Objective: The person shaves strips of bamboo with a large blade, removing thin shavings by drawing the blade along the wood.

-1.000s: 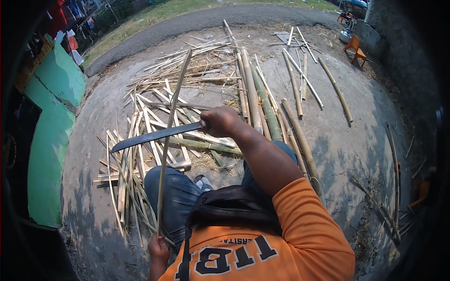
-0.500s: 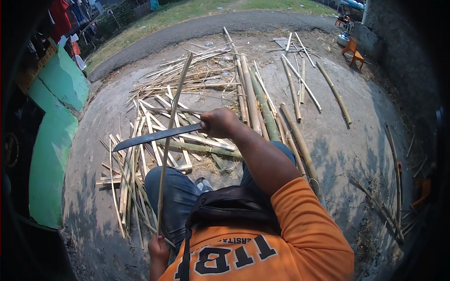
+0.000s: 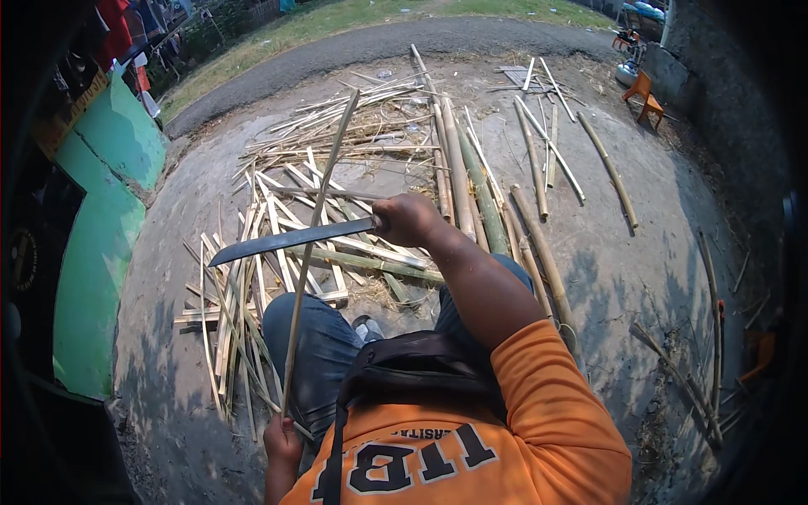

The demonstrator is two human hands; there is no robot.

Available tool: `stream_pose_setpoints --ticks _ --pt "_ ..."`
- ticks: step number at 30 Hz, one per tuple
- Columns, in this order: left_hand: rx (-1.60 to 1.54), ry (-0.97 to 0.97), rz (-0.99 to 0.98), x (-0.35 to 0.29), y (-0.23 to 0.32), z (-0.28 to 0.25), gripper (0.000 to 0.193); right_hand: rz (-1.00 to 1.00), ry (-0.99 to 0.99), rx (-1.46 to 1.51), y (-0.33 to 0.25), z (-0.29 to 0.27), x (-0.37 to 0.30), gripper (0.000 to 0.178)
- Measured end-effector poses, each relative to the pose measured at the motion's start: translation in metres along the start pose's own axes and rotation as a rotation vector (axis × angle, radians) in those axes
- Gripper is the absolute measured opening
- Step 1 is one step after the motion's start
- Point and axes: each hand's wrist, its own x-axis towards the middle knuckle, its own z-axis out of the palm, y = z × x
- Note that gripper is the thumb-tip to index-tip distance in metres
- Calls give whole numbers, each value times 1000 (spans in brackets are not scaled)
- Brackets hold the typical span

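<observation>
My right hand (image 3: 411, 219) is closed round the handle of a machete (image 3: 290, 239), whose long dark blade points left. The blade crosses a bamboo strip (image 3: 295, 332) about midway along it and seems to touch it. That strip stands tilted, its far end up beyond the blade and its near end low beside my left thigh. My left hand (image 3: 283, 439) grips the near end, at the lower edge of the view. Beneath and beyond the blade lies a heap of split bamboo strips (image 3: 244, 311).
Long bamboo poles (image 3: 457, 177) lie ahead, one of them green (image 3: 486, 198). More thin strips (image 3: 337, 126) are spread farther off. Single poles (image 3: 608, 168) rest to the right. A green wall (image 3: 97, 278) stands at the left, an orange chair (image 3: 644, 99) at the far right.
The view has shifted slightly, so the whole scene sits a little farther right. Both hands keep their holds, and the machete stays across the strip at nearly the same place.
</observation>
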Motion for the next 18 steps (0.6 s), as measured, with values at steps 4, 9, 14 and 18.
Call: stream_pose_setpoints --ticks 4,9,14,18 --pt "3 -21 3 4 1 1 61 -11 34 6 10 4 1 19" --pt "-2 -21 -23 7 -6 8 61 15 124 8 26 -1 13 12" --pt "29 -57 -54 13 -1 4 60 260 165 43 42 -2 13 16" --pt "23 -89 -73 14 -8 4 59 299 135 1 32 3 15 12"
